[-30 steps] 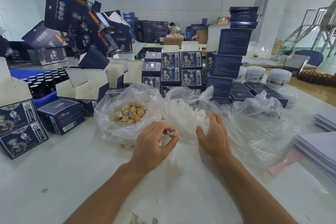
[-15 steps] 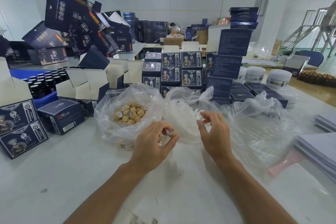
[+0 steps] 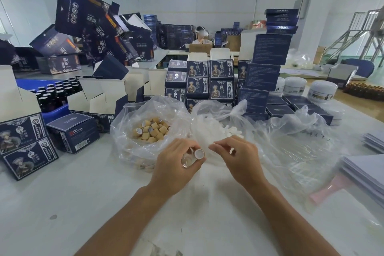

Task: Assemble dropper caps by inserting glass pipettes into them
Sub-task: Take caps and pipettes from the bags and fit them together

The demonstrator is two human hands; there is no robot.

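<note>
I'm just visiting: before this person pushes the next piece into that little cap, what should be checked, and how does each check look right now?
1. Small tan cylindrical cap with white lining gripped in the left hand: ok.
2. Cap's open end turned towards the right hand: ok.
3. Right hand holding a piece to insert: cannot tell; its fingertips are pinched together, but nothing shows clearly between them.
4. Clear plastic bag of small white pieces open and near the right hand: ok.
5. Clear plastic bag of spare tan caps open beside the left hand: ok.
6. A glassy item also sits in the left palm; what it is: cannot tell.
</note>
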